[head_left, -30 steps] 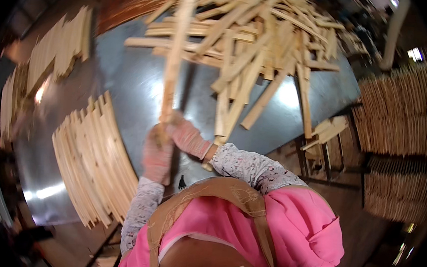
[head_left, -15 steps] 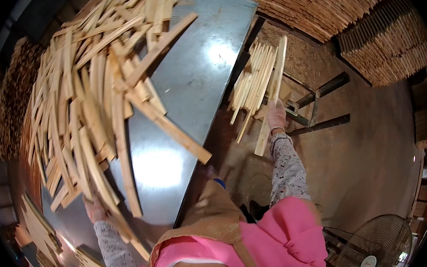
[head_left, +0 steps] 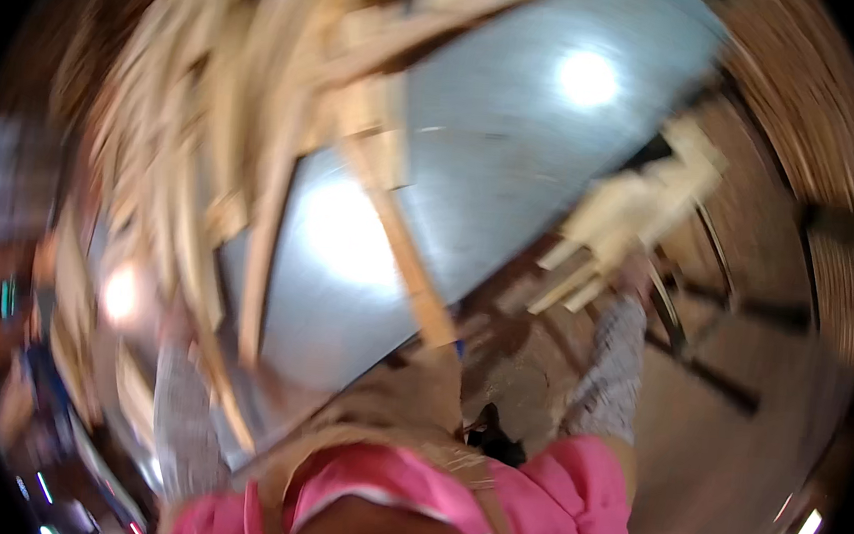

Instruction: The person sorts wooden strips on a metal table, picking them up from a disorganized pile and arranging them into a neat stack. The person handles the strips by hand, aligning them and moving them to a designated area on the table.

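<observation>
Motion smears much of the picture. A large heap of pale wooden strips (head_left: 190, 158) covers the left part of a metal table (head_left: 499, 122). At the near left edge of the heap is my left hand (head_left: 178, 326), beside a narrow wooden strip (head_left: 224, 392) that slants toward me; its fingers are too blurred to read. My right hand (head_left: 633, 273) is beyond the table's right edge, at the near end of a smaller stack of wooden strips (head_left: 616, 217). Blur hides whether its fingers are closed on any of them.
A single strip (head_left: 408, 255) sticks out over the table's near edge. Dark metal bars (head_left: 709, 375) of a stand lie right of the small stack. Tall stacks of wood (head_left: 821, 107) stand at the far right. More boards (head_left: 71, 309) are at the left.
The view has swung, so table and heap appear shifted. My right hand held a long wooden strip upright beside the small stack; now no strip stands apart there, and the hand is against the stack.
</observation>
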Available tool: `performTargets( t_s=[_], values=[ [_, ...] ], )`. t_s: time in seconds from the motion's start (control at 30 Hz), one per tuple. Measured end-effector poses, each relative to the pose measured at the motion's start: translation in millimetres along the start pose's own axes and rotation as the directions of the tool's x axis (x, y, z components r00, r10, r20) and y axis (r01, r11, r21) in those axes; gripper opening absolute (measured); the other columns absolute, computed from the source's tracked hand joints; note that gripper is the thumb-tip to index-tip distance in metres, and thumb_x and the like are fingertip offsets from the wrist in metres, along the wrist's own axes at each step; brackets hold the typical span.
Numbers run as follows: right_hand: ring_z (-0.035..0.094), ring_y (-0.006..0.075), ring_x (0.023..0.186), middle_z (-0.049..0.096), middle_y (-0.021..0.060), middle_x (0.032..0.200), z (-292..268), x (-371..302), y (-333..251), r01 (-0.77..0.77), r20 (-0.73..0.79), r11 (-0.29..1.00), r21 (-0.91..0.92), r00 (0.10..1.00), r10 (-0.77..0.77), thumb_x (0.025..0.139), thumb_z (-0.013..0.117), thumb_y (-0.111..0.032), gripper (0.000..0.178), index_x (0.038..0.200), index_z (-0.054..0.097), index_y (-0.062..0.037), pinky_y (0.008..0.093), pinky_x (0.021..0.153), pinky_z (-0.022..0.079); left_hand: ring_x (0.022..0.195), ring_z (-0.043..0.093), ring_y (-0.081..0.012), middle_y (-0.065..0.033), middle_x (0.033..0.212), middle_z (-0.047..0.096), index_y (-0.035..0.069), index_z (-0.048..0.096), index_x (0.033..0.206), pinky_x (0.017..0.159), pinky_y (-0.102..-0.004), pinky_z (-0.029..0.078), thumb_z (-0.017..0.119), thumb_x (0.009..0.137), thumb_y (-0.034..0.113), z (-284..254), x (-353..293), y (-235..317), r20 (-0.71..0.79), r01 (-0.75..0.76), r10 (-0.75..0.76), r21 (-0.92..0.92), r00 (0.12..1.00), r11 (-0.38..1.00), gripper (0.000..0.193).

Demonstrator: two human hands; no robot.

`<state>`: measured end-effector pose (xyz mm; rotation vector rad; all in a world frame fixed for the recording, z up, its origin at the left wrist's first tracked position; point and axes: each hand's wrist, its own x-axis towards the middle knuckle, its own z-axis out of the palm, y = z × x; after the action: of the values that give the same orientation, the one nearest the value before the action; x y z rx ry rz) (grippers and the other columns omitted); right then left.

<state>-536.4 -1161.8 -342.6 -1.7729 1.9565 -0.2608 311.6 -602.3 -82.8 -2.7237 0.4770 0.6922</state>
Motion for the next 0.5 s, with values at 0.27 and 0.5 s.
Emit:
performTargets(
  t_s=[0.27,0.5],
  values=[
    [0.065,0.0415,0.132,0.06,0.0241,0.156,-75.8,-188.6,-145.8,-0.344,-0.049,0.916,0.208,0.931,0.361,0.112,0.049,-0.042,0.064,0.159,0.051,0.0015,0.0471,0.116,0.049,0.129,0.063,-0.0476,-0.0301,0.133,0.069,-0.001,0.061,0.144,0.109,-0.0536,0.05,0.054,0.108,0.049,-3.6,-158.6,-44.3,-0.383,0.11,-0.401,-0.594,0.832,0.797,0.061],
    [0.062,0.033,0.13,0.049,0.0226,0.158,-107.3,-275.9,-416.0,0.42,-0.037,0.896,0.144,0.907,-0.42,0.114,0.052,-0.031,0.058,0.161,0.047,0.0027,0.0446,0.105,0.053,0.137,0.062,-0.0301,-0.0204,0.146,0.064,0.003,0.066,0.143,0.124,-0.0398,0.042,0.055,0.111,0.038,175.2,-256.5,-252.5,-0.088,0.65,-0.692,-0.275,0.716,0.708,0.049]
  ],
)
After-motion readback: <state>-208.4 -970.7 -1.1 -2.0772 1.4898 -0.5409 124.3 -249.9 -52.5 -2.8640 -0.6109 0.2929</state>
